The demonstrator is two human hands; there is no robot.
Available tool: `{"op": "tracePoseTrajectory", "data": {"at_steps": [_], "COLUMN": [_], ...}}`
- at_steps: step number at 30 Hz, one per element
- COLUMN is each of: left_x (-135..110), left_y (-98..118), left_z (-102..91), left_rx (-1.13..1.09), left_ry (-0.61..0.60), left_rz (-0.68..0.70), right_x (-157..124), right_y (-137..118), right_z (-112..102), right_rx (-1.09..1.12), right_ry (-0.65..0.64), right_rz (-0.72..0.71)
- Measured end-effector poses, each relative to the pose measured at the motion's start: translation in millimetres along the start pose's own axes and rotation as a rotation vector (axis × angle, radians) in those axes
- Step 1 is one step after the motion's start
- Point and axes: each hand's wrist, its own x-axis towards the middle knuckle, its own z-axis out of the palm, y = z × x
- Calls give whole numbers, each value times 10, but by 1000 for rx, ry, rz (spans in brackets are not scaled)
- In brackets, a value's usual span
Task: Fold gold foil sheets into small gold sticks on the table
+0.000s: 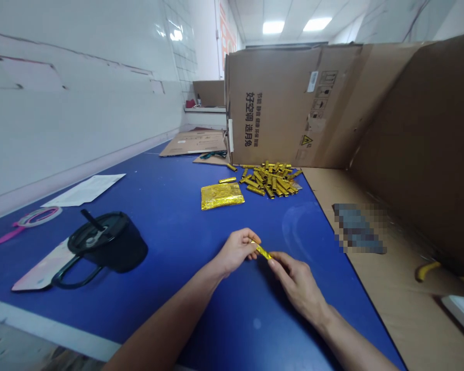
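Observation:
A small roll of gold foil paper [263, 251] is stretched between my two hands, low over the blue table. My left hand [238, 250] pinches its far left end with the fingertips. At the nearer right end, my right hand [296, 281] closes thumb and fingers on it. Beyond my hands lies a flat stack of gold foil sheets [222, 196]. Behind and to the right is a loose pile of gold foil rolls [272, 180], with a single roll [227, 180] lying just behind the stack.
A black lidded mug [112, 242] with a straw stands left on the blue table [170, 211], by a white paper [88, 189] and a pink-and-white tape roll [40, 216]. A large cardboard box [278, 113] stands behind the pile. Cardboard at right holds a blurred-out flat object [359, 228] and a banana [427, 270].

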Motion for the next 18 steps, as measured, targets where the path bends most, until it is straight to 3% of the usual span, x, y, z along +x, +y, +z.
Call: {"op": "tracePoseTrajectory", "data": {"at_steps": [5, 11, 18], "left_x": [-9, -57, -60], "left_y": [1, -89, -79], "left_z": [32, 211, 200], "left_rx": [-80, -226, -184], "left_ry": [2, -12, 48], "left_rz": [75, -25, -44], "right_x": [35, 11, 17], "right_y": [14, -22, -41], "right_z": [15, 50, 58], "right_rx": [328, 304, 207], "right_ry": [-129, 7, -99], "right_rz": [259, 162, 203]}}
